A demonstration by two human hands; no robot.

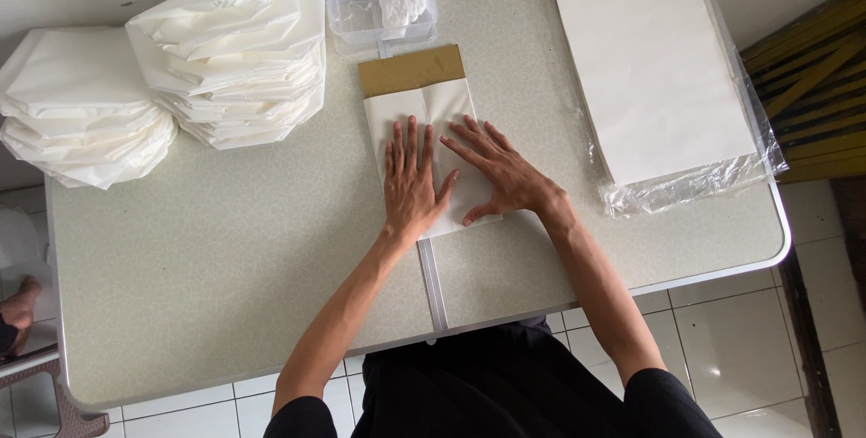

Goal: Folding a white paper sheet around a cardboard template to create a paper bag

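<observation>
Both hands, the left hand [410, 178] and right hand [499, 170], lie flat with fingers spread, side by side on a folded white paper sheet [424, 113] at mid-tabletop [225, 248], its long axis running away toward a brown cardboard template [412, 69].

Head camera, overhead, near, facing down table [225, 267].
</observation>
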